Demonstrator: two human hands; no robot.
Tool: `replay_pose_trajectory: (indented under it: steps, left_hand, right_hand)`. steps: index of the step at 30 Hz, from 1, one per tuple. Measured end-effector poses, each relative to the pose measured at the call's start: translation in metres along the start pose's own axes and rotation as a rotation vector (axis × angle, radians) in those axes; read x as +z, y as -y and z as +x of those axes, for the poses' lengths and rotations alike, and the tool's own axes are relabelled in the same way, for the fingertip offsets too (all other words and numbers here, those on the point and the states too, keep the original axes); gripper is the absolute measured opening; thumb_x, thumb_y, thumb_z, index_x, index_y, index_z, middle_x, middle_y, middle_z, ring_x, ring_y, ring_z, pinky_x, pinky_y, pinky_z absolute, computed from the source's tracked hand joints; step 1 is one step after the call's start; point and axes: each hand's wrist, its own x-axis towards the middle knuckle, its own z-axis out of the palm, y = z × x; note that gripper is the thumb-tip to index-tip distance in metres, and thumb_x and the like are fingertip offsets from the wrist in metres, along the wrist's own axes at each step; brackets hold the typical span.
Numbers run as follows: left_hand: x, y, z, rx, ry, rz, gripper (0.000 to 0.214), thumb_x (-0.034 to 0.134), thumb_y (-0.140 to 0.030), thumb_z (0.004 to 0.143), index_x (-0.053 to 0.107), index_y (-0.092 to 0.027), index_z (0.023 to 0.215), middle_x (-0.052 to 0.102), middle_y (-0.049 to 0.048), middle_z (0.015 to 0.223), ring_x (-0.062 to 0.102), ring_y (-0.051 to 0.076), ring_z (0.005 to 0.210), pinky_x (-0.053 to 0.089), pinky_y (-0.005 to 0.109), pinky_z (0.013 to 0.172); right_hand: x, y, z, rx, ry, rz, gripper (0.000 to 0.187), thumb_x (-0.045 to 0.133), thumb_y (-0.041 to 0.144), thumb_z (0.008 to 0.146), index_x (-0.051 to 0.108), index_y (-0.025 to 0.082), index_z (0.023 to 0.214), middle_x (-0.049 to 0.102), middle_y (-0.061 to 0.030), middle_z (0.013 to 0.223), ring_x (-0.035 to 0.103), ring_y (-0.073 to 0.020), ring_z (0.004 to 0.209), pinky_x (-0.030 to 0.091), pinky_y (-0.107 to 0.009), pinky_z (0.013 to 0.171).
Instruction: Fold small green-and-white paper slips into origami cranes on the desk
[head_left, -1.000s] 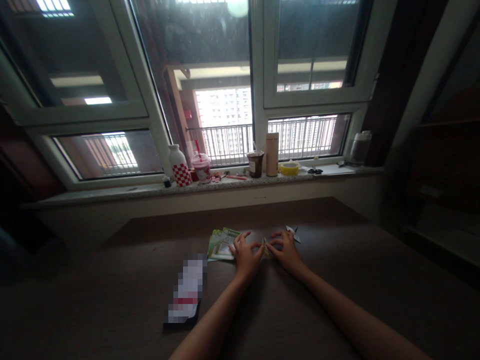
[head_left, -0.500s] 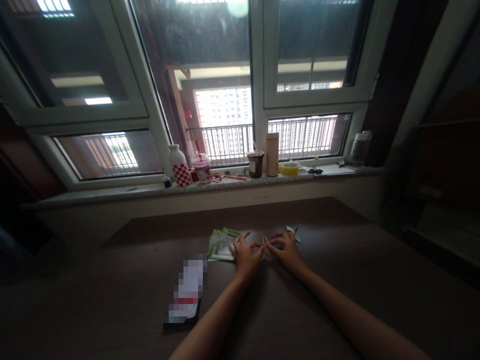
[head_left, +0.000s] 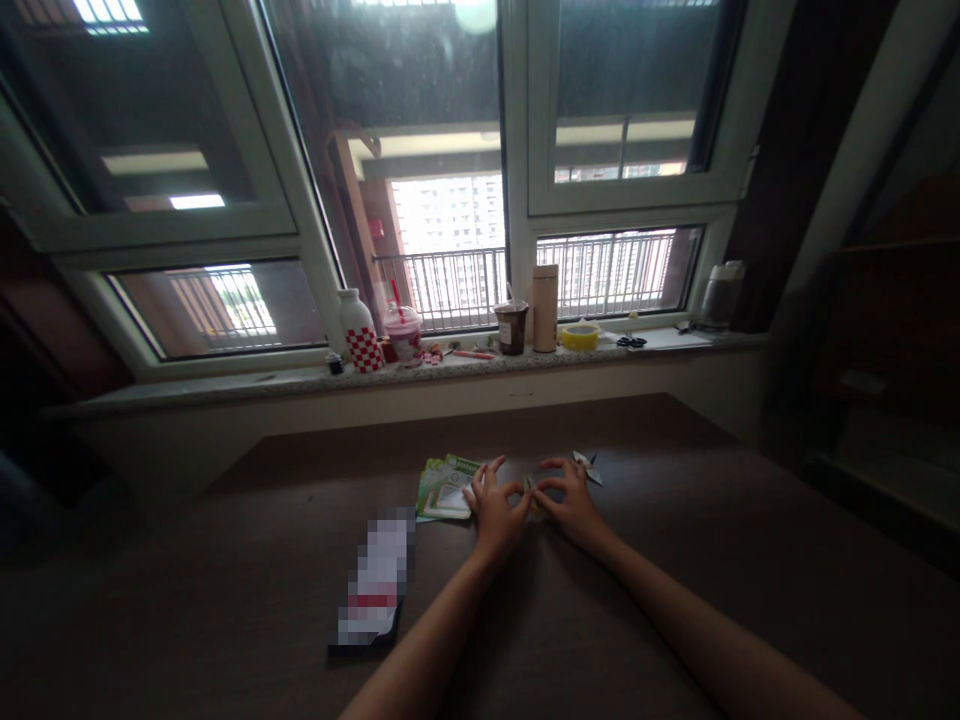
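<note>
At the small piece (head_left: 529, 483), the left hand (head_left: 498, 514) has edged rightward

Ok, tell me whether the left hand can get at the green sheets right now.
Probably yes: the left hand is right beside the green sheets, overlapping their right edge in this view, with nothing visible in between. It seems busy, though, pinching a small piece together with the right hand.

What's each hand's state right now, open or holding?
Left hand: closed, pinching a small piece, too small to identify.
Right hand: closed, pinching the same small piece.
</note>
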Motion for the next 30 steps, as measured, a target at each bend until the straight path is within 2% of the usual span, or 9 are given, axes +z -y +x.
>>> replay_pose_trajectory:
  steps: [6,11,19,30]
  left_hand:
    - [-0.002,0.004,0.002,-0.016,0.003,0.004,0.012,0.066,-0.034,0.082,0.078,-0.031,0.084,0.048,0.0017,0.146,0.027,0.034,0.141,0.012,0.068,0.113]
    - [-0.003,0.005,0.002,-0.031,-0.03,-0.005,0.011,0.068,-0.032,0.081,0.078,-0.03,0.081,0.051,0.0027,0.143,0.03,0.033,0.14,0.014,0.065,0.115]
    - [-0.003,0.001,0.0,-0.004,-0.036,-0.011,0.012,0.067,-0.029,0.081,0.078,-0.027,0.078,0.052,0.0047,0.141,0.032,0.032,0.138,0.018,0.062,0.115]
    - [-0.002,0.004,0.001,-0.016,-0.043,-0.001,0.009,0.071,-0.035,0.079,0.078,-0.03,0.079,0.053,0.004,0.14,0.033,0.033,0.138,0.011,0.065,0.116]
  right_hand:
    - [0.0,-0.007,0.003,0.046,-0.042,0.023,0.014,0.071,0.037,0.078,0.078,0.025,0.074,0.068,-0.0082,0.108,0.051,-0.0288,0.115,0.029,-0.051,0.111]
    - [0.002,-0.01,0.003,0.065,-0.023,0.026,0.013,0.073,0.037,0.077,0.078,0.025,0.075,0.07,-0.008,0.103,0.052,-0.028,0.112,0.031,-0.049,0.109]
    - [0.0,-0.006,0.001,0.042,0.027,0.023,0.01,0.074,0.033,0.075,0.077,0.025,0.07,0.069,-0.007,0.109,0.05,-0.0284,0.117,0.022,-0.053,0.114]
    - [0.001,-0.013,0.002,0.025,-0.049,0.028,0.009,0.075,0.034,0.075,0.078,0.026,0.075,0.068,-0.0078,0.102,0.05,-0.0291,0.111,0.031,-0.048,0.11]
